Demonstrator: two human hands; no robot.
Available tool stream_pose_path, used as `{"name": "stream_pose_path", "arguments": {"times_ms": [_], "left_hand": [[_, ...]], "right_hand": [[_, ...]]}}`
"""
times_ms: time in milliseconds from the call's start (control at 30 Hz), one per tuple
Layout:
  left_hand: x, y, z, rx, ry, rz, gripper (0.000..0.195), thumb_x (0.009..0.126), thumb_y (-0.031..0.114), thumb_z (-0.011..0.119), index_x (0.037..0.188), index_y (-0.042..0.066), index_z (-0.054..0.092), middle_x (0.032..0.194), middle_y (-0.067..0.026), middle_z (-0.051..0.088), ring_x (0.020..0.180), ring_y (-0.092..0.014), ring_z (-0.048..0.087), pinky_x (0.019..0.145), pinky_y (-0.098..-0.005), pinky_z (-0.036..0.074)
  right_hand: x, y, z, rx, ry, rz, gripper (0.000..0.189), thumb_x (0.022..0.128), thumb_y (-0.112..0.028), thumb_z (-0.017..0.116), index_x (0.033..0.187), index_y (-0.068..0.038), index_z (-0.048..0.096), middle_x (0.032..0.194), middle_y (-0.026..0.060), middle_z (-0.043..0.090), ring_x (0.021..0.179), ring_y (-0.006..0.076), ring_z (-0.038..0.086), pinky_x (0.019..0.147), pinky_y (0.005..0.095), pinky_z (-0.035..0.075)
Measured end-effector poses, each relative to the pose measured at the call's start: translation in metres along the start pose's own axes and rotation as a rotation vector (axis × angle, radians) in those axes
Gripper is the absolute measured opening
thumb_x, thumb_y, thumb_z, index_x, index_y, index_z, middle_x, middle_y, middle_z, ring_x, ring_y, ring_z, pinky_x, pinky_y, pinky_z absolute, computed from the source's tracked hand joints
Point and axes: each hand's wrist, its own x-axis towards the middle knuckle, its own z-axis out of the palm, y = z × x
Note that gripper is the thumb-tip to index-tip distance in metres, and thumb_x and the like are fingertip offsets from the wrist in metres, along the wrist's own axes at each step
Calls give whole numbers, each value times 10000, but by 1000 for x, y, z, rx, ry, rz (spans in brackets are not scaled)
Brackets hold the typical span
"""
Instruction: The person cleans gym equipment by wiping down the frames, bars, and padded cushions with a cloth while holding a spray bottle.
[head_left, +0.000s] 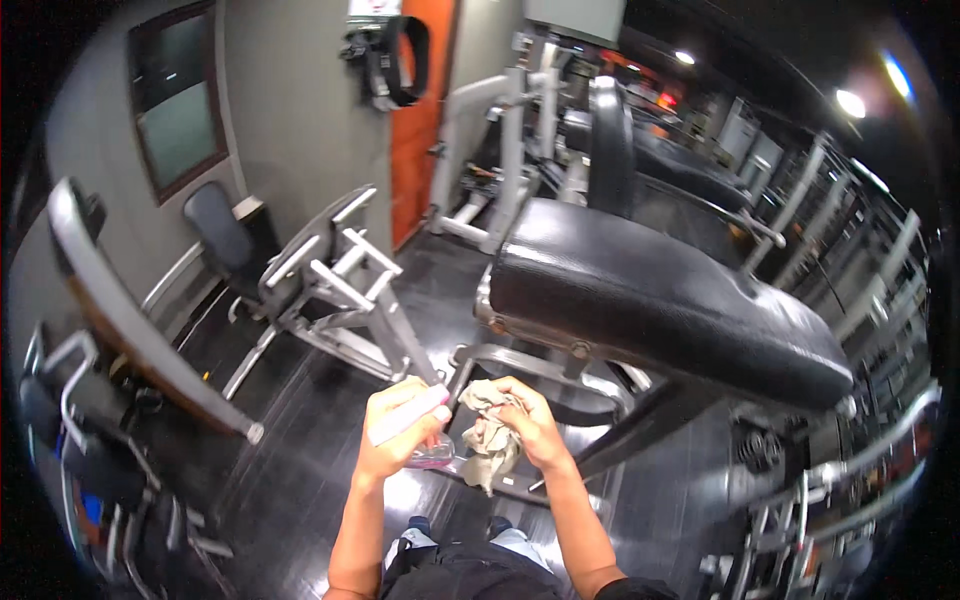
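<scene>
My left hand (394, 435) is wrapped around a spray bottle (409, 415) with a pink-and-white head. Its clear lower part, holding a pinkish liquid, shows below my fingers. Beside it, my right hand (529, 420) grips a crumpled beige cloth (491, 442), which hangs down from my fingers. Both hands are in front of my body, a small gap apart. Just beyond them, to the right, is a weight bench with a black padded seat (637, 292) on a metal frame (540, 364). Neither the cloth nor the bottle appears to touch the pad.
An upright black backrest (611, 142) rises behind the pad. To the left stand a grey-framed exercise machine (367, 292) and a long curved pad (127, 292). Black belts (394, 64) hang on the wall near an orange door (416, 165). More machines line the right side.
</scene>
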Motion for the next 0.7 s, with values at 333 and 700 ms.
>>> {"name": "stream_pose_path", "arguments": {"times_ms": [333,700], "left_hand": [[-103,-3,61,201,761,-2,97,872,60,670,875,-35,654,721,-33,584,536,-82,568,490,-241,450],[-230,-8,179,334,1275,-85,89,860,42,677,856,-45,658,746,-46,578,552,-90,571,488,-231,443]], "right_hand": [[28,37,12,125,-477,289,235,925,-61,538,1154,-11,562,965,63,636,742,133,654,673,281,549],[-42,98,36,222,-743,513,291,930,-41,504,1217,2,537,1139,83,613,911,126,606,790,292,535]]}}
